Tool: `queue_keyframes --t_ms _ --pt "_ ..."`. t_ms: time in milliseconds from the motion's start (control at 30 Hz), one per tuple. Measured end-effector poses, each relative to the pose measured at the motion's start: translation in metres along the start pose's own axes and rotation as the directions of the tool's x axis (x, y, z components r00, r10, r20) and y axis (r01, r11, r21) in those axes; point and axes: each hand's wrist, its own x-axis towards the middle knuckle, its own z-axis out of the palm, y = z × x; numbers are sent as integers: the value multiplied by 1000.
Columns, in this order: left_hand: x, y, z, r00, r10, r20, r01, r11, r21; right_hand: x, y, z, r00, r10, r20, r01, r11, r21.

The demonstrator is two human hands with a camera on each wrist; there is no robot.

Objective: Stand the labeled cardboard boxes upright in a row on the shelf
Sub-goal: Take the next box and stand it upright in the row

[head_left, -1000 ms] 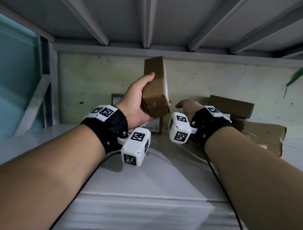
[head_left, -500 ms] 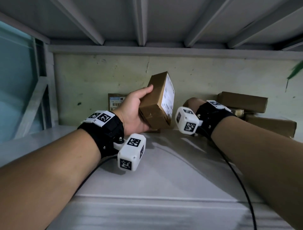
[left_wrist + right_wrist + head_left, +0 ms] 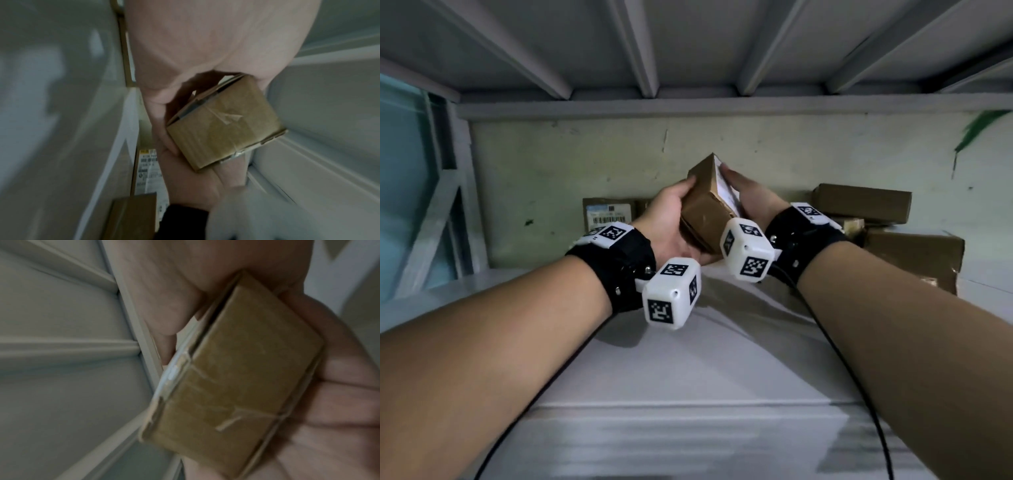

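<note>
**Two hands on one box, tilted mid-air over the shelf**

So the small cardboard box (image 3: 705, 209) is up off the shelf (image 3: 688, 359), sandwiched between both hands near the back wall. The left hand (image 3: 671, 222) cups it from the left with fingers wrapped under and round the bottom end, thumb up along the brown side. The right hand (image 3: 750, 195) is pressed flat-ish against the labeled white face, fingers running up it. From the wrist cams both grips look closed on the box, the taped end face pointing back toward the wrists.

Why both hands? My guess is it's about turning it. One hand carries the weight while the other steers the label side, so it can be spun and set down square.

Orientation: the long axis runs upward but leans, top corner tipped away toward the wall and a bit left, bottom end toward the person. The label faces right, not out to the front. So not upright yet; I'd say it needs rotating before it goes down.

Landing spot is probably next to the labeled box (image 3: 609, 214) already standing against the wall on the left. The rest of the boxes (image 3: 863, 202) are lying flat in a pile on the right, waiting their turn.
</note>
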Motion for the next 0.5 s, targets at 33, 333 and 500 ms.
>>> queue_keyframes --t_ms 33,333,500 --pt "1 -2 2 1000 3 7 -3 1000 8 -5 -2 -1 1000 -1 -2 1 1000 -21" --pt "-6 -6 -14 999 49 -5 -48 994 99 -8 -3 -10 997 -74 2 74 997 37" --pt "-15 -9 -13 985 174 24 -175 977 123 -3 -1 -19 988 -120 -94 122 992 19"
